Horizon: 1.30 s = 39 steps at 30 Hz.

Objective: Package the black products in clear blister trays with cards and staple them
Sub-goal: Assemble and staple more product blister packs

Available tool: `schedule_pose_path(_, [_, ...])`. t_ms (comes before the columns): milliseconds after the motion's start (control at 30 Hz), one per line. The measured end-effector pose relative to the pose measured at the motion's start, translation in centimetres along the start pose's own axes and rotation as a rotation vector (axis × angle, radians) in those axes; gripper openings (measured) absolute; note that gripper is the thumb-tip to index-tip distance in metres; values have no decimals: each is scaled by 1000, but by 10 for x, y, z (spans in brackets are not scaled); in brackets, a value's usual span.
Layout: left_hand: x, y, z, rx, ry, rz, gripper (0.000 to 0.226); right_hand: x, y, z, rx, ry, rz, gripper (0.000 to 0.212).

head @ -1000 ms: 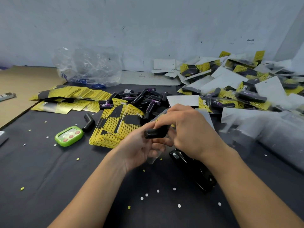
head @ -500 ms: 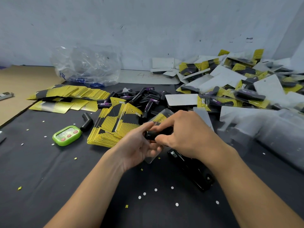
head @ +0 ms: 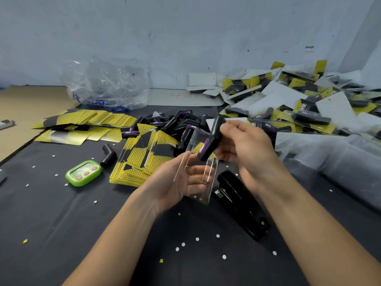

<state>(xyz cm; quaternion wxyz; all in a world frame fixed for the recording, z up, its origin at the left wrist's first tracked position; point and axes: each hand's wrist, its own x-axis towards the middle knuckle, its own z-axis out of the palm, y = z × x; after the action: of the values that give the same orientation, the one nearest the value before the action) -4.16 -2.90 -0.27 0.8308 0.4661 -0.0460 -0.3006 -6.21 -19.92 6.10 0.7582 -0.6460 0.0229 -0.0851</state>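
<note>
The left hand (head: pixel 175 182) lies palm up above the desk (head: pixel 61 223) and holds a clear blister tray (head: pixel 199 174), thumb at one long edge and fingers curled behind it, visible through the plastic. The tray stands nearly upright, its long axis running from the palm up and away from the person. The right hand (head: pixel 243 149) pinches a black product (head: pixel 212 141) with a purple label just above the tray's upper half. The product's long axis is steeply tilted: its lower end points down-left and touches the tray, its upper end points up-right. A black stapler (head: pixel 241 205) lies on the desk under the right wrist. A stack of yellow cards (head: pixel 144 157) sits just left of the hands, with loose black products (head: pixel 175 124) heaped behind it.
</note>
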Motion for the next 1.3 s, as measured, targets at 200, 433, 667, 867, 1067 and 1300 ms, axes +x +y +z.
schedule_pose_path(200, [-1,0,1,77,-20,-26,49,3,12,-2,-426,-86,-45,17])
schedule_pose_path(433, [-4,1,4,92,-23,-14,41,4,16,-3,-669,-2,-93,18])
schedule_pose_path(667, [-7,1,4,-1,-23,-31,41,1,12,-2,-1030,300,-231,43])
schedule_pose_path(867, [-6,2,4,27,-15,4,42,-3,4,-3,-1062,102,-542,12])
schedule_pose_path(1067, [-6,-1,0,116,-41,2,43,-6,-1,-4,-1272,-216,-398,21])
schedule_pose_path(1300, [-2,2,0,76,-46,-29,50,-9,2,-2,-1216,117,-478,17])
